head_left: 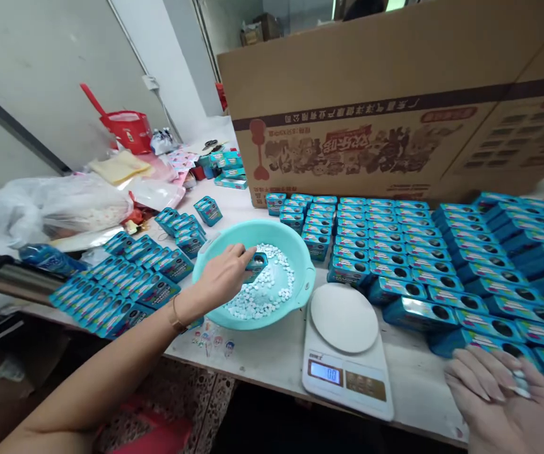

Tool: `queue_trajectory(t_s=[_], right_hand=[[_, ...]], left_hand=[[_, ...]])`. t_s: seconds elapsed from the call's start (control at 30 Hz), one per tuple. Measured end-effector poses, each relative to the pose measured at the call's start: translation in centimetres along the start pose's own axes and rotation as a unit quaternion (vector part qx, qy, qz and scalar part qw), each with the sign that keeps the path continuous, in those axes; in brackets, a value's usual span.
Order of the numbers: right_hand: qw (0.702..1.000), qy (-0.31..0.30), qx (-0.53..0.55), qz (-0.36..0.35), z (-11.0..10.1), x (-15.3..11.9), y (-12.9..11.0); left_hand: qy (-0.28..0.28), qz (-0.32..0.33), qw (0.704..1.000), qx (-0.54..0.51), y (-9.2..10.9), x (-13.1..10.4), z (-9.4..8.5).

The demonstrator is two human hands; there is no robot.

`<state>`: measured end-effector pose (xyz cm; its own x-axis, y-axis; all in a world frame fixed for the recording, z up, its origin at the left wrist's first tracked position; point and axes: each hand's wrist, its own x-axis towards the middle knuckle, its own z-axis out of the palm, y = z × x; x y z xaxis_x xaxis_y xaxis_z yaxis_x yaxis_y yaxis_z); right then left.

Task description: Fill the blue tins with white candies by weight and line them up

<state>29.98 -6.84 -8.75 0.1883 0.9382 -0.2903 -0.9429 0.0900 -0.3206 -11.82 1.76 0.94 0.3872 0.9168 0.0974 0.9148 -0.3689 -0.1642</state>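
My left hand [223,275] reaches over the turquoise plastic basin [302,277], its fingers wrapped round a small blue tin box [256,266] with a dark round opening. Below the tin, many small white tablets [253,302] lie spread across the basin's bottom. Palm up at the lower right, my right hand [503,397] has its fingers curled in, and a few white tablets [520,383] show at the fingertips. It is close to the front of the rows of blue tin boxes [389,271], several with round dark openings on top.
Between basin and right hand sits a white kitchen scale [345,318], its display reading about zero. More blue tins [130,284] fill the left side. A large cardboard box [370,82] stands behind. Plastic bags [73,205], a blue bottle [49,258] and a red bucket [132,131] are farther left.
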Motion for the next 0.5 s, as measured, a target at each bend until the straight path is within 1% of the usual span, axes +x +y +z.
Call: queue_trajectory(t_s=[0.07,0.13,0.2,0.23,0.3,0.37,0.43,0.5], right_hand=[[1.000,0.011,0.002,0.004,0.4,-0.1,0.1],[1.000,0.018,0.006,0.007,1.2,-0.3,0.3],[1.000,0.013,0.022,0.007,1.9,-0.4,0.5],[1.000,0.009,0.029,0.008,2.1,-0.5,0.6],[0.999,0.008,0.030,0.010,2.2,-0.5,0.7],[1.000,0.012,0.008,0.008,2.0,-0.4,0.7],[1.000,0.015,-0.028,0.000,1.6,-0.3,0.6],[0.997,0.018,-0.069,-0.035,1.4,-0.2,0.6]], left_hand=[[0.009,-0.006,1.000,-0.014,-0.3,-0.7,-0.2],[0.035,-0.011,0.999,-0.031,-0.6,-1.1,-0.6],[0.045,-0.010,0.999,-0.026,-0.8,-1.3,-0.6],[0.033,-0.002,0.999,-0.019,-1.0,-1.3,-0.3],[-0.023,0.018,1.000,-0.006,-1.2,-1.4,0.5],[-0.070,0.019,0.997,-0.002,-1.5,-1.6,1.2],[-0.081,-0.003,0.997,-0.004,-1.6,-1.7,1.1],[-0.074,-0.018,0.997,-0.015,-1.7,-1.8,0.3]])
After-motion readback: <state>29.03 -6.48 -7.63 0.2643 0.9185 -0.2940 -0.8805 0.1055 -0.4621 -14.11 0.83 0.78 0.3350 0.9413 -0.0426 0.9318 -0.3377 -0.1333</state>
